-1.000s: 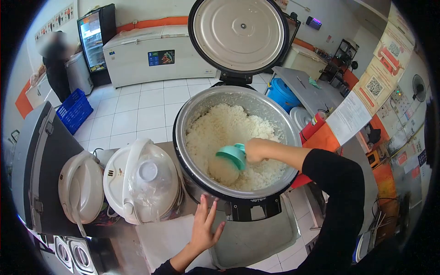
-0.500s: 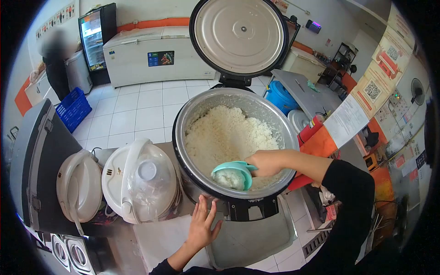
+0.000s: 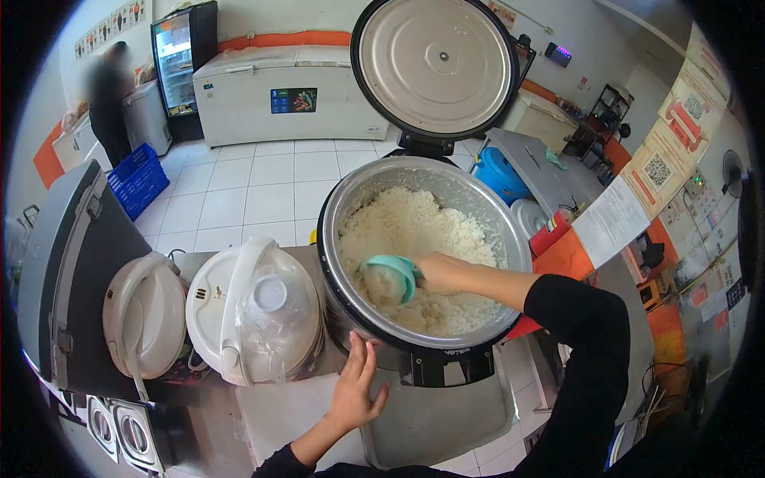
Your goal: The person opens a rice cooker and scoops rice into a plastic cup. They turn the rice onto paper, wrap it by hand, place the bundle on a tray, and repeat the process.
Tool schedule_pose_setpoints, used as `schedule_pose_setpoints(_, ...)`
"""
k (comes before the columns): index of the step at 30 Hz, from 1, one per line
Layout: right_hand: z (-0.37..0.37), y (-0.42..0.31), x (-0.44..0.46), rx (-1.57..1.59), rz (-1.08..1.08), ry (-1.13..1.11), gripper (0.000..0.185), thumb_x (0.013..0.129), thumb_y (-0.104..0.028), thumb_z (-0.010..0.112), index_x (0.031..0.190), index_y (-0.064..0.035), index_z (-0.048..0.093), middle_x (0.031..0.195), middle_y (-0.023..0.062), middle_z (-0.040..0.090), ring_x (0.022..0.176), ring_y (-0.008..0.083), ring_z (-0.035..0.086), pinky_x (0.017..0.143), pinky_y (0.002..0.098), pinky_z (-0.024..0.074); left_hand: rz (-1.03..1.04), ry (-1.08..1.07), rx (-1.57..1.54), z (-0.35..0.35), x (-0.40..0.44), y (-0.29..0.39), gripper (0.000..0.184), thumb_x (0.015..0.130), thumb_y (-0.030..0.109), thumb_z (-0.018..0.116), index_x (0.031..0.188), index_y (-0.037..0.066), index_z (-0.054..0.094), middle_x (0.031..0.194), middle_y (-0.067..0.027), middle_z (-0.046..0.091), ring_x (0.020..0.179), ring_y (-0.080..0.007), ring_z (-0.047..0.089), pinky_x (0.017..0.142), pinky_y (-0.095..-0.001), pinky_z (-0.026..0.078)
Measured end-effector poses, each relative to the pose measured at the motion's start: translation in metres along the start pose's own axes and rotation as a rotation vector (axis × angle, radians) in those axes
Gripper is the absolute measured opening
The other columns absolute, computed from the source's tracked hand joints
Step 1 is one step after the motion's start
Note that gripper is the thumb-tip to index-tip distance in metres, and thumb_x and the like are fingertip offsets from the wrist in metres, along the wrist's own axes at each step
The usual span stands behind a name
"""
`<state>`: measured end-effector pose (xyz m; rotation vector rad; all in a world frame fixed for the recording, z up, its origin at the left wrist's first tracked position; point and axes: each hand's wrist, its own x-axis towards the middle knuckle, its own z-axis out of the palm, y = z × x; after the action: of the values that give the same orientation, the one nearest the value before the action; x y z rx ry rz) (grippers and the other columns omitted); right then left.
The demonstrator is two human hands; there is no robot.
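Note:
A large rice cooker (image 3: pixel 516 288) with a metal inner pot stands in front of me, holding white cooked rice (image 3: pixel 454 227). Its round lid (image 3: pixel 434 68) is raised behind it. My right hand (image 3: pixel 441 273) grips a teal scoop (image 3: pixel 402 275) inside the pot. Rice shows in the scoop, which is slightly blurred and tilted toward the left wall. My left hand (image 3: pixel 357 392) is open at the cooker's near side, fingers spread and pointing up. Its fingertips are at the outer wall; I cannot tell how firmly they touch.
Left of the cooker are two white lidded containers (image 3: pixel 209 299), one carrying a plastic-wrapped cup (image 3: pixel 271 293), and a grey insulated box (image 3: pixel 76 271). A grey tray (image 3: pixel 446 434) lies below. Further off are a blue crate (image 3: pixel 137 182), a chest freezer (image 3: pixel 239 103) and a person (image 3: pixel 110 119).
My right hand and the scoop have moved left and slightly up within the pot. The camera view has shifted a little. My left hand stays by the cooker's side.

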<state>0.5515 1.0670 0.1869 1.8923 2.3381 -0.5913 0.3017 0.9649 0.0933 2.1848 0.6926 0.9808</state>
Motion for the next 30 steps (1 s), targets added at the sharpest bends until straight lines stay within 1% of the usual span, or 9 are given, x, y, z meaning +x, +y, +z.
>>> schedule_pose_setpoints(6,-0.022,-0.024,-0.022,-0.018,-0.076,-0.179,0.029,0.08,-0.021,0.054,0.098,0.0015,0.049,0.079,0.0255,0.059,0.075,0.04,0.057,0.069,0.0441,0.0454,0.007,-0.001,-0.005,0.001,-0.002,-0.007,0.083,0.068,0.006,0.062,0.135,-0.004,0.014,0.135,-0.0373,0.008,0.126,-0.0493,0.016,0.1,-0.0443,0.026)
schedule_pose_setpoints(8,-0.039,-0.052,-0.05,-0.064,0.144,-0.043,0.023,0.081,-0.016,0.051,0.093,0.0038,0.05,0.079,0.0245,0.059,0.074,0.0391,0.059,0.065,0.0437,0.0469,-0.001,-0.07,-0.012,-0.001,-0.004,-0.011,0.088,0.067,0.004,0.061,0.137,0.0,0.008,0.137,-0.0341,-0.003,0.127,-0.0475,0.011,0.101,-0.0426,0.026)
schedule_pose_setpoints(11,-0.042,-0.071,-0.078,-0.108,0.243,0.025,0.026,0.081,-0.016,0.051,0.091,0.007,0.048,0.075,0.0264,0.058,0.072,0.04,0.059,0.064,0.0446,0.0476,0.012,-0.05,-0.068,0.0,-0.003,-0.008,0.088,0.068,0.005,0.061,0.137,0.0,0.008,0.137,-0.034,-0.004,0.127,-0.0477,0.01,0.101,-0.0428,0.025)
schedule_pose_setpoints(18,-0.062,-0.058,-0.105,-0.09,0.189,0.01,0.03,0.081,-0.021,0.053,0.089,0.0073,0.046,0.068,0.03,0.055,0.066,0.0442,0.057,0.059,0.0465,0.0463,-0.003,-0.024,-0.065,-0.002,-0.001,-0.002,0.085,0.069,0.006,0.061,0.137,-0.001,0.01,0.136,-0.0363,0.004,0.128,-0.0466,0.009,0.102,-0.0424,0.022)
schedule_pose_setpoints(20,-0.067,-0.028,-0.098,-0.023,-0.1,-0.031,0.02,0.079,-0.016,0.051,0.083,0.0036,0.05,0.062,0.0224,0.057,0.056,0.0352,0.059,0.051,0.0407,0.0467,-0.023,-0.04,-0.126,-0.007,-0.003,-0.002,0.084,0.07,0.007,0.062,0.137,0.0,0.012,0.138,-0.0335,0.005,0.129,-0.0436,0.012,0.102,-0.0406,0.023)
schedule_pose_setpoints(21,-0.074,-0.025,-0.099,-0.017,-0.098,-0.037,0.02,0.079,-0.016,0.051,0.083,0.0036,0.05,0.062,0.0224,0.057,0.056,0.0352,0.059,0.051,0.0407,0.0467,-0.029,-0.044,-0.129,-0.009,-0.009,-0.002,0.084,0.07,0.007,0.062,0.137,0.0,0.012,0.138,-0.0335,0.005,0.129,-0.0436,0.012,0.102,-0.0406,0.023)
schedule_pose_setpoints(23,-0.096,-0.036,-0.104,0.411,0.338,-0.372,0.014,0.077,-0.013,0.049,0.07,-0.0012,0.049,0.053,0.0086,0.05,0.042,0.0198,0.051,0.041,0.0319,0.0415,-0.11,-0.075,-0.19,-0.016,-0.025,-0.003,0.08,0.07,0.009,0.064,0.136,0.002,0.019,0.139,-0.0286,0.012,0.128,-0.0406,0.02,0.101,-0.0395,0.026)
schedule_pose_setpoints(26,-0.093,-0.014,-0.116,0.74,0.369,-0.379,0.018,0.075,-0.01,0.048,0.059,-0.0056,0.044,0.048,-0.0007,0.036,0.037,0.0093,0.038,0.037,0.0251,0.0345,-0.165,-0.117,-0.098,-0.022,-0.074,-0.013,0.075,0.07,0.011,0.065,0.133,0.001,0.027,0.139,-0.0239,0.02,0.124,-0.0395,0.029,0.099,-0.0399,0.029)
schedule_pose_setpoints(30,-0.093,-0.017,-0.129,0.827,0.455,-0.237,0.026,0.078,-0.011,0.048,0.054,-0.0069,0.038,0.046,-0.0004,0.034,0.036,0.0089,0.036,0.035,0.0246,0.0321,-0.363,-0.144,0.134,-0.044,-0.152,-0.025,0.064,0.07,0.013,0.066,0.126,0.003,0.037,0.133,-0.0211,0.032,0.115,-0.0387,0.039,0.095,-0.0412,0.035)
